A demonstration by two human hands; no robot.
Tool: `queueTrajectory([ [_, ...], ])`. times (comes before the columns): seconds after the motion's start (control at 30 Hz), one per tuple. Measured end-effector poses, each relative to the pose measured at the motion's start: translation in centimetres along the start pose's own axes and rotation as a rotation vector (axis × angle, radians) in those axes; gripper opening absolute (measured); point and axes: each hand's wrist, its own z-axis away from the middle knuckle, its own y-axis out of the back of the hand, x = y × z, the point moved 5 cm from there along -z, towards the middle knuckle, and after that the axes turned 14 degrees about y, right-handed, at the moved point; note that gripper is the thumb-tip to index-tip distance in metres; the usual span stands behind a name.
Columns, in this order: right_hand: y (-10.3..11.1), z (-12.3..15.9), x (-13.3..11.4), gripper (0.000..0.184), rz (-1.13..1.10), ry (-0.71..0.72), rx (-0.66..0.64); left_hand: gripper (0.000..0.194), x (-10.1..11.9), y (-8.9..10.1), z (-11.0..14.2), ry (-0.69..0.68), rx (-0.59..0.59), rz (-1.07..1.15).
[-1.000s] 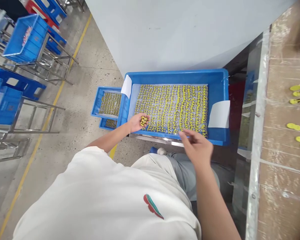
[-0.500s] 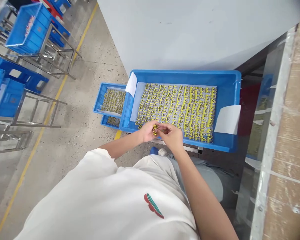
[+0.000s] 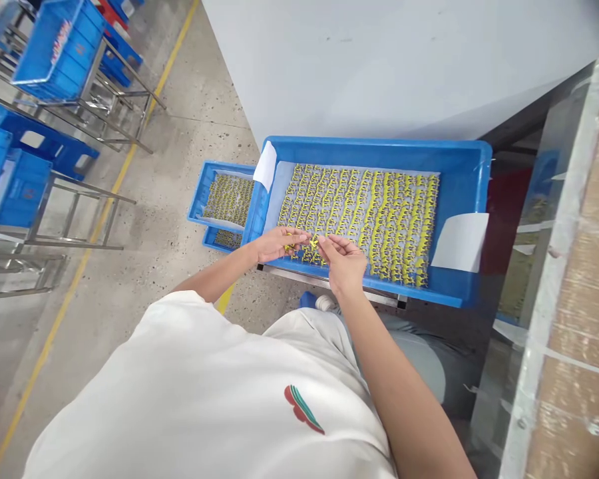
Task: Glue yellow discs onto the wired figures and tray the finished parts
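Note:
My left hand is over the near edge of a large blue tray, its fingers curled round a few small yellow figures with dark parts. Facing it, my right hand has thumb and forefinger closed at one small yellow figure. The fingertips of both hands are a short way apart. Beneath them, the large blue tray holds many such yellow figures, seemingly four-legged animal shapes, standing in rows on a white sheet. Their fine detail is too small to make out.
Smaller blue trays with similar pieces are stacked at the tray's left. White paper hangs over its right side. A grey-white panel rises behind. Wrapped cardboard stands at right. Blue crates on metal stands are at far left.
My hands have moved apart from being together at the tray's near edge. The left went leftward and up over the tray; a yellow figure now shows between the fingertips.

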Motion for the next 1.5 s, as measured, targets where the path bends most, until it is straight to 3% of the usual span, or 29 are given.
queueTrajectory([
  [0.2,-1.9,0.3,1.6,0.058,-0.109,-0.046,0.017,0.038,1.1,0.6,0.3,-0.089,0.066,-0.112],
  [0.53,-1.8,-0.6,2.5,0.060,-0.041,0.036,0.049,0.040,1.2,-0.1,0.6,-0.103,0.029,-0.168],
  [0.77,-2.0,-0.4,2.7,0.062,0.116,0.057,-0.073,0.039,1.5,1.0,0.0,-0.125,0.147,-0.289],
  [0.93,1.2,-1.1,1.3,0.055,0.320,0.048,-0.222,0.029,2.3,4.8,-0.3,-0.071,0.357,-0.549],
  [1.07,5.7,-2.5,-0.6,0.051,0.537,0.063,-0.307,0.019,1.2,7.9,-1.6,0.090,0.485,-0.774],
  [1.2,8.8,-3.7,-2.0,0.038,0.750,0.126,-0.323,0.019,-0.3,9.4,-3.2,0.255,0.552,-0.944],
  [1.5,9.3,-3.3,0.0,0.033,0.869,0.150,-0.443,0.034,-0.9,10.2,-4.4,0.362,0.585,-1.068],
])
